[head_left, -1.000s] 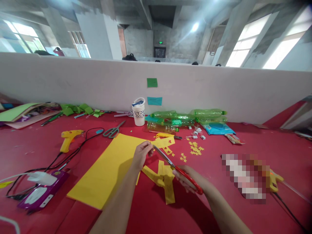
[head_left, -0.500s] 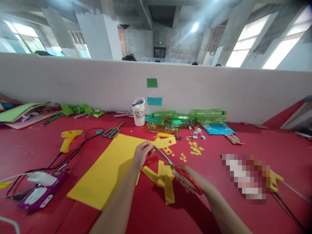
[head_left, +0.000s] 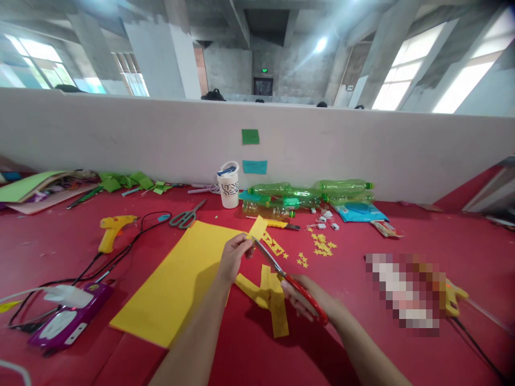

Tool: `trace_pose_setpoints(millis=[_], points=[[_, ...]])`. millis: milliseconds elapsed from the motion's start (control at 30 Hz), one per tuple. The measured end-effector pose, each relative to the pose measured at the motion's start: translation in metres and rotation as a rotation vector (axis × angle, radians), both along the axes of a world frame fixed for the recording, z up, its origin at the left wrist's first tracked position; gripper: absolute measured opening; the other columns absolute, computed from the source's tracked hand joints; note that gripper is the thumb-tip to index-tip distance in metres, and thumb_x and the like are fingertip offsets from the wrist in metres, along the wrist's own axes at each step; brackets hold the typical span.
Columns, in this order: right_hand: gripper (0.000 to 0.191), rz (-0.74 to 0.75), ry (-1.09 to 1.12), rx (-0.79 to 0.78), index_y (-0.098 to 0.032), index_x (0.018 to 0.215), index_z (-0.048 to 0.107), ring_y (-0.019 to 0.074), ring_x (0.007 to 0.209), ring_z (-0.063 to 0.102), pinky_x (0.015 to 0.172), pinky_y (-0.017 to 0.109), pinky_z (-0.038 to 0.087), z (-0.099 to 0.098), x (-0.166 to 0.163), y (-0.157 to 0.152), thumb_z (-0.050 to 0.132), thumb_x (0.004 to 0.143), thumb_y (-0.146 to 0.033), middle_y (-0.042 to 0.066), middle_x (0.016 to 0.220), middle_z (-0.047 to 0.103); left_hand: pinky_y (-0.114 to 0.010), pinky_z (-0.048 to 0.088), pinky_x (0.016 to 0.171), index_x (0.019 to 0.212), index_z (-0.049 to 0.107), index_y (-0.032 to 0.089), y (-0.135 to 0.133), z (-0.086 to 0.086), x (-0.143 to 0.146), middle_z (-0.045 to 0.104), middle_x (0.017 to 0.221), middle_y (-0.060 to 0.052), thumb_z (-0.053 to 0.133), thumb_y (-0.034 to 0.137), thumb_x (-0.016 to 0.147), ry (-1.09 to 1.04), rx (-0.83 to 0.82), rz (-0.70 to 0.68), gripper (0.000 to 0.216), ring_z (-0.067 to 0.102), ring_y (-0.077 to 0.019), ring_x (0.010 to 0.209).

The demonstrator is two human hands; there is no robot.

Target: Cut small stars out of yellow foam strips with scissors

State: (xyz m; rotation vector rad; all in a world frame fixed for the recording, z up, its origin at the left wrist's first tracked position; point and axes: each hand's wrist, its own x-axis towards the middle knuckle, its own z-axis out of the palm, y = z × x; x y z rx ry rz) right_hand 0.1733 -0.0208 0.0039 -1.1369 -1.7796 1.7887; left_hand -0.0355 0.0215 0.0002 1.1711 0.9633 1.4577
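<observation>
My left hand (head_left: 236, 254) pinches a short yellow paper strip (head_left: 257, 228) that sticks up beyond the fingertips. My right hand (head_left: 303, 297) is wrapped round the red handles of a pair of scissors (head_left: 277, 267), whose blades point up and left to the paper at my left fingers. Just past the blades lies a yellow strip with star-shaped holes (head_left: 273, 244). Cut-out yellow stars (head_left: 322, 245) form a small pile to the right. Below the scissors lie overlapping yellow strips (head_left: 279, 311), and a large yellow sheet (head_left: 181, 279) lies under and left of my left arm.
A white cup (head_left: 229, 187), green plastic bottles (head_left: 306, 194) and a blue packet (head_left: 360, 212) stand or lie along the partition. Grey scissors (head_left: 188, 215), a yellow glue gun (head_left: 115, 230) and a purple power strip (head_left: 72, 316) with cables occupy the left; another glue gun (head_left: 454, 298) lies right.
The paper strip in my left hand has swung from pointing right to pointing up and right. The scissors and my right hand have shifted slightly left.
</observation>
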Motion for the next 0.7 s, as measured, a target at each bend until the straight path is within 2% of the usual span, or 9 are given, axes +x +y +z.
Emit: trace_pose_setpoints(millis=[233,467,700], points=[[0.036,0.003,0.018,-0.039,-0.018,0.069,0.041,0.0025,0.028,0.03,0.035,0.016,0.032,0.002,-0.006,-0.003,0.039,0.083,-0.052,-0.01,0.044,0.036,-0.023,0.034,0.051,0.059,0.05,0.015,-0.001,0.001,0.002,0.048,0.052,0.002,0.048,0.025,0.078,0.055,0.033,0.008,0.021,0.044,-0.0093,0.051],[0.037,-0.013,0.017,-0.056,-0.018,0.071,0.042,0.0025,0.028,0.029,0.028,0.014,0.028,0.0,-0.008,-0.004,0.039,0.082,-0.054,-0.01,0.045,0.035,-0.023,0.034,0.051,0.059,0.049,0.016,-0.001,0.001,0.002,0.047,0.052,0.003,0.048,0.025,0.078,0.068,0.04,0.012,0.022,0.044,-0.0093,0.05],[0.037,-0.047,-0.002,-0.092,-0.019,0.07,0.042,0.0027,0.026,0.03,0.027,0.014,0.032,-0.002,-0.012,-0.004,0.038,0.082,-0.054,-0.009,0.045,0.035,-0.023,0.034,0.05,0.059,0.049,0.015,-0.001,-0.001,0.004,0.047,0.052,0.002,0.049,0.027,0.078,0.037,0.012,0.023,0.021,0.043,-0.0092,0.05]])
